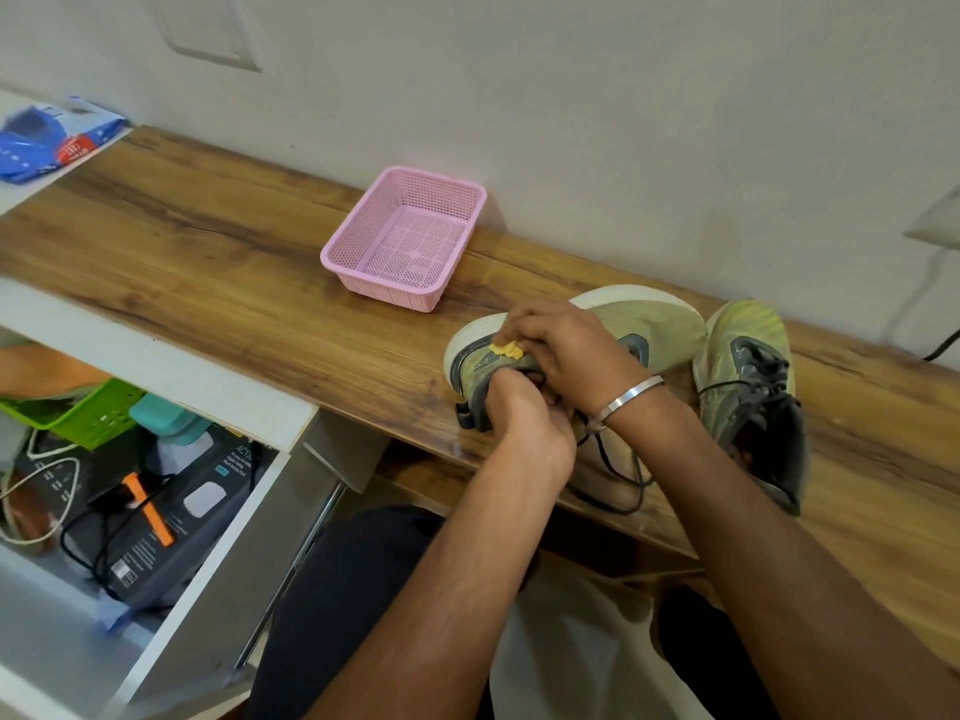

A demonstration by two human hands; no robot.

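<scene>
A yellow-green sneaker with a white sole lies on its side on the wooden desk. My left hand grips its heel collar, fingers curled into the opening. My right hand, a metal bangle on the wrist, presses a small yellow cloth against the shoe's side near the heel. The black lace hangs loose over the desk's front edge. A second, matching sneaker stands upright just to the right.
A pink plastic basket with nothing in it sits on the desk near the wall. An open drawer at lower left holds boxes, cables and a green basket. A blue packet lies at far left. My lap is below the desk.
</scene>
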